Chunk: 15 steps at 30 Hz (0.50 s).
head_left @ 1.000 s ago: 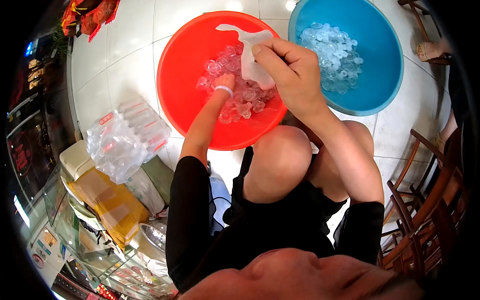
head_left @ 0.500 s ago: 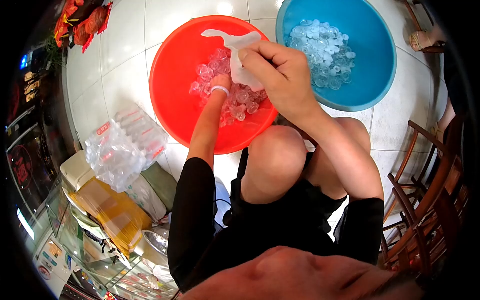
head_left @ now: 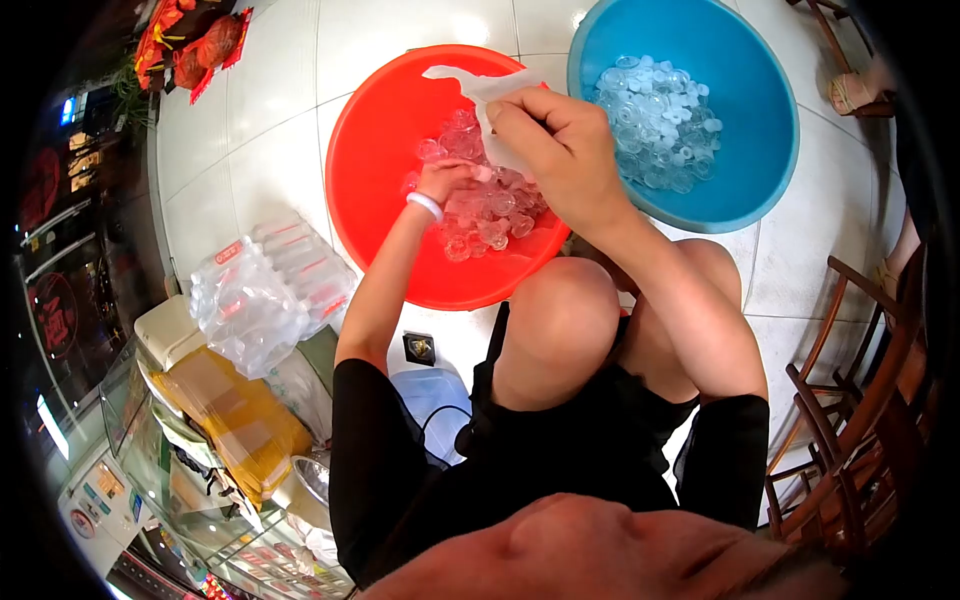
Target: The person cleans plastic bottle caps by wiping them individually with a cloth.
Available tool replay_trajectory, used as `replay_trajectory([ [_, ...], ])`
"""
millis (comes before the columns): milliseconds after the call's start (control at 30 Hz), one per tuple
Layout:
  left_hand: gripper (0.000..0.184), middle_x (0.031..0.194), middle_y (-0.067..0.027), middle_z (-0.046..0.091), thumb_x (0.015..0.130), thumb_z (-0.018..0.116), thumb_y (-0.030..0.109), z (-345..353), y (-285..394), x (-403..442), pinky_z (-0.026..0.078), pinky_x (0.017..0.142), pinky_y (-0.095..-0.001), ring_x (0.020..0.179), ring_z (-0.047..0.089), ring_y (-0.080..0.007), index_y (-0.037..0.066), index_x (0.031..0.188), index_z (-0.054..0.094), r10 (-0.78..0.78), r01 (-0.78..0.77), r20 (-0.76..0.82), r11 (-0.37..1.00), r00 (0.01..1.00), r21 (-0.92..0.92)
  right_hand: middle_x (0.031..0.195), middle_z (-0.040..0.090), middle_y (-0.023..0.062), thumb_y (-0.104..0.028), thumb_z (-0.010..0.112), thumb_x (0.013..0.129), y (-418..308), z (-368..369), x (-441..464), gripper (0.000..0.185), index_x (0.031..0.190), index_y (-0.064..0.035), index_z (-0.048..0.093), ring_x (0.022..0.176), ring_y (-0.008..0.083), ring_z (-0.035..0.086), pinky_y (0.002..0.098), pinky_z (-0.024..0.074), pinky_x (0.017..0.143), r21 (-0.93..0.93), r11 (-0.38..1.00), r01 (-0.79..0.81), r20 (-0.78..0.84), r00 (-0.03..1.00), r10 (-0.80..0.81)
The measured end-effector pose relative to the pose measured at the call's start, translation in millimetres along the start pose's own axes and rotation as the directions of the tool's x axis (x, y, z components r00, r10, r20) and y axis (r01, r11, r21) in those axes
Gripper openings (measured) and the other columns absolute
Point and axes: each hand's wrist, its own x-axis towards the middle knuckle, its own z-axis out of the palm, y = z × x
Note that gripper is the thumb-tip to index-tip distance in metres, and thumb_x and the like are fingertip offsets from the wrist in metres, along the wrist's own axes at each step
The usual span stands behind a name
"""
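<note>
My left hand [head_left: 447, 181], with a pale band at its wrist, is over the small clear plastic pieces [head_left: 500, 215] in the red basin [head_left: 375, 150]. Its fingers reach forward, partly spread, and touch the pile. Pinched in my right hand [head_left: 555, 150] is a thin, whitish translucent sheet [head_left: 480, 85], which hangs over the red basin with an irregular edge. The blue basin [head_left: 750, 190] stands to the right and holds a heap of clear and white plastic pieces [head_left: 660, 125].
Plastic-wrapped bottles [head_left: 260, 295] and a yellow taped package [head_left: 235, 420] lie at the left. Wooden chairs [head_left: 840, 430] stand at the right. Another person's foot [head_left: 850, 93] shows at the upper right. My knees are below the basins.
My left hand has risen out of the pile and its fingers now show. My right hand still holds the whitish sheet. The whole view has shifted slightly.
</note>
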Motion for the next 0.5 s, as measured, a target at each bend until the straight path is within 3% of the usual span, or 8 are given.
replay_trajectory([
  [33,0.018,0.095,-0.0156,0.059,0.074,0.055,0.002,6,10,-17,0.050,0.074,-0.0351,0.080,0.060,-0.0274,-0.004,0.091,0.056,-0.013,0.033,0.121,0.985,0.993,-0.167,0.066,0.056,0.0006,-0.014,0.053,0.079,0,1,1,0.018,0.079,0.0026,0.060,0.060,0.0047,0.047,0.0193,0.0384,0.053,-0.019,1.000,0.011,0.001,1.000,-0.011],
  [67,0.018,0.095,-0.0156,0.059,0.074,0.055,0.002,14,15,-32,0.050,0.074,-0.0351,0.080,0.060,-0.0274,-0.004,0.091,0.056,-0.005,0.025,0.117,0.985,0.993,-0.169,0.066,0.056,0.0006,-0.014,0.053,0.079,2,2,1,0.018,0.079,0.0026,0.060,0.060,0.0047,0.047,0.0193,0.0384,0.053,-0.018,1.000,0.017,0.006,1.000,-0.017],
  [133,0.020,0.099,-0.0165,0.057,0.078,0.051,0.005,26,20,-56,0.050,0.076,-0.0350,0.085,0.059,-0.0266,-0.006,0.094,0.054,0.142,0.010,0.273,0.874,0.951,-0.486,0.049,0.048,0.0045,-0.013,0.051,0.076,5,9,4,0.019,0.068,0.0033,0.056,0.046,0.0065,0.042,0.0232,0.0339,0.043,0.068,0.996,0.054,-0.088,0.995,-0.048],
  [200,0.022,0.099,-0.0177,0.056,0.080,0.048,0.009,22,14,-61,0.050,0.076,-0.0343,0.085,0.059,-0.0262,-0.008,0.094,0.052,0.151,0.024,0.278,0.842,0.949,-0.539,0.057,0.052,0.0029,-0.014,0.053,0.077,7,7,5,0.018,0.074,0.0027,0.058,0.053,0.0059,0.045,0.0216,0.0365,0.048,0.055,0.998,0.029,-0.062,0.998,-0.025],
  [267,0.023,0.096,-0.0189,0.056,0.081,0.046,0.008,25,10,-73,0.051,0.073,-0.0315,0.083,0.059,-0.0248,-0.009,0.095,0.050,0.219,0.276,0.496,0.615,0.840,-0.739,0.065,0.056,0.0014,-0.015,0.054,0.079,8,7,7,0.019,0.079,0.0022,0.060,0.060,0.0054,0.048,0.0200,0.0390,0.053,0.039,0.999,0.002,-0.038,0.999,-0.001],
  [333,0.025,0.094,-0.0196,0.056,0.082,0.045,0.009,28,3,-77,0.052,0.070,-0.0285,0.080,0.059,-0.0234,-0.009,0.099,0.048,0.273,0.246,0.484,0.600,0.832,-0.761,0.065,0.056,0.0010,-0.016,0.054,0.079,11,7,10,0.020,0.078,0.0026,0.060,0.060,0.0054,0.048,0.0202,0.0385,0.053,0.016,1.000,-0.012,-0.039,0.999,0.012],
  [400,0.024,0.092,-0.0190,0.057,0.083,0.045,0.009,32,2,-83,0.052,0.066,-0.0261,0.075,0.059,-0.0218,-0.006,0.102,0.047,0.243,0.349,0.535,0.533,0.809,-0.771,0.064,0.056,0.0009,-0.016,0.054,0.079,13,7,12,0.020,0.078,0.0030,0.060,0.060,0.0054,0.047,0.0204,0.0381,0.053,-0.012,1.000,0.010,-0.039,0.999,-0.011],
  [500,0.028,0.097,-0.0172,0.055,0.083,0.047,0.009,47,16,-100,0.050,0.063,-0.0235,0.078,0.057,-0.0207,-0.001,0.109,0.045,0.293,0.157,0.454,0.672,0.842,-0.724,0.056,0.051,0.0014,-0.016,0.052,0.077,18,10,16,0.022,0.073,0.0040,0.058,0.053,0.0055,0.044,0.0221,0.0351,0.047,-0.016,0.998,0.066,-0.086,0.994,-0.067],
])
